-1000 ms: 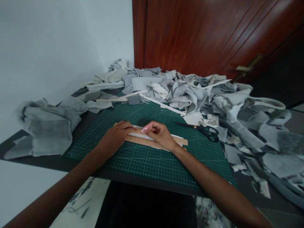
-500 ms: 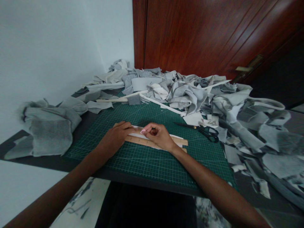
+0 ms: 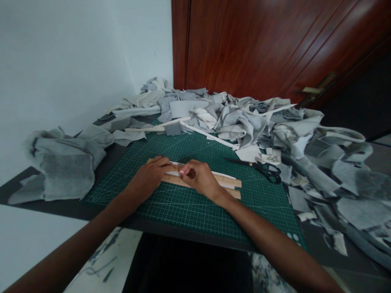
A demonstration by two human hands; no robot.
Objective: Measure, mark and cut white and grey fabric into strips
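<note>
Two wooden rulers (image 3: 227,180) lie side by side on a green cutting mat (image 3: 183,211), with a white strip (image 3: 171,175) showing between them and white edges beyond the far one. My left hand (image 3: 152,174) presses down over the left part of the rulers, fingers stretched out and lying flat. Just right of it, my right hand (image 3: 200,177) is closed in a pinch above the strip. Between its thumb and forefinger is a small pinkish piece (image 3: 183,170), like chalk, mostly hidden by the fingers.
Black-handled scissors (image 3: 258,166) lie at the mat's right. A heap of grey and white fabric scraps (image 3: 238,122) spreads along the back and right side. A folded grey cloth (image 3: 69,171) sits at the left edge. Wall and wooden door (image 3: 244,49) stand behind.
My right hand has shifted slightly left and its wrist has turned, baring more of the rulers' right ends. My left hand has stayed in place.
</note>
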